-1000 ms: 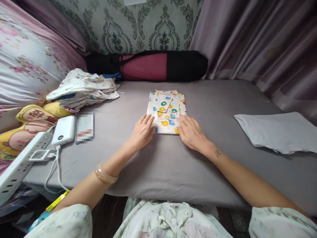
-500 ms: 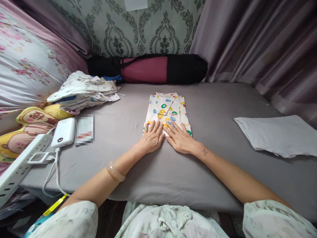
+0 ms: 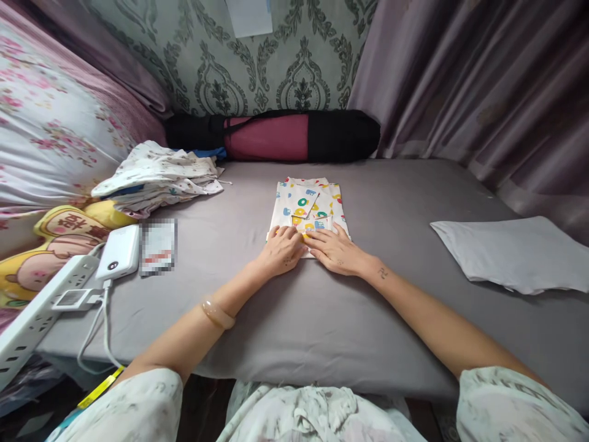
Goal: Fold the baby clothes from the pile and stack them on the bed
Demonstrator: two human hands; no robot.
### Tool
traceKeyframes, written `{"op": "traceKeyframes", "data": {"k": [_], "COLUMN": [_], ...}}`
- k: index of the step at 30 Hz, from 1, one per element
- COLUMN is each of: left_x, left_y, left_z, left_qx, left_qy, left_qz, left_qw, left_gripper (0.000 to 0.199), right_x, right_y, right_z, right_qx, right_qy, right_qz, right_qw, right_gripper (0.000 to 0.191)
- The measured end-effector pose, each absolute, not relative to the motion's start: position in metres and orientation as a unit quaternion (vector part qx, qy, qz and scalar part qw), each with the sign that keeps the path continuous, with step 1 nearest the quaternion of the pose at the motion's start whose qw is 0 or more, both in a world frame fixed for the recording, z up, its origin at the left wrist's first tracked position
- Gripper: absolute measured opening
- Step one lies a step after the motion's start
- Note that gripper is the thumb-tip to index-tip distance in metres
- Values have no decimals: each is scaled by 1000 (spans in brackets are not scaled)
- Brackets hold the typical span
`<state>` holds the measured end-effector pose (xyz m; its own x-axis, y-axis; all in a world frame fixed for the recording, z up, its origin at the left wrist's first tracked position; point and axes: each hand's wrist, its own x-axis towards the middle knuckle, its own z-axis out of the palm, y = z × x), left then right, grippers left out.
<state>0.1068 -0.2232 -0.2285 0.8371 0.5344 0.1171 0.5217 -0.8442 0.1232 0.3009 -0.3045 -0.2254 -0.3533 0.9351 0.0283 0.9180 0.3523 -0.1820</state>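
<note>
Shirt (image 3: 306,205), printed, folded; head view, only view held. Laid approx. ctr of sheet (image 3: 391,202), collar end (image 3: 307,182) farthest off, near end partly covered by both hands. L. hand (image 3: 281,248): fingers bent over near end; whether cloth is pinched can't be told. R. hand (image 3: 337,250): fingers extended, laid open on cloth; no grip seen.

Risks (est.): folded layers could be skewed if hands were pressed or dragged unequally; pointed flap (image 3: 307,199), upper ctr, could be caught & flipped by a finger; whole shirt could be slid on sheet if pushed fwd. Creases poss. if near end were bunched under fingers.

Counts, same view: shirt, 1. Grey cloth (image 3: 510,255), folded, far R., 1. Clothes pile (image 3: 161,175), L. rear, 1; no. of pcs can't be told. Long bag (image 3: 276,138), laid along wall (image 3: 257,67), 1. Power bank (image 3: 122,252), 1. Packet (image 3: 157,248), blurred, just beside it, 1. Power strip (image 3: 34,325), 1. Cushion (image 3: 69,242), 1. Bracelet (image 3: 218,314), L. forearm, 1. Hands, 2.
</note>
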Motion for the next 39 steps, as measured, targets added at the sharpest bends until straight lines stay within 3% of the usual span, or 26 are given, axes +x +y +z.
{"op": "traceKeyframes", "data": {"k": [9, 20, 39], "left_x": [102, 97, 81], "left_y": [-201, -194, -189], "left_z": [-251, -241, -251], "left_qx": [977, 977, 977], "left_qy": [209, 202, 206], "left_qz": [41, -2, 25], "left_qw": [31, 71, 48], "left_gripper": [64, 68, 62], "right_x": [321, 328, 335], "right_y": [-302, -301, -310], "right_z": [-239, -237, -246], "right_qx": [-516, -535, -587], "right_qy": [-850, -829, -803], "right_qz": [83, 141, 76], "right_qw": [64, 76, 67], "right_gripper": [54, 54, 56]}}
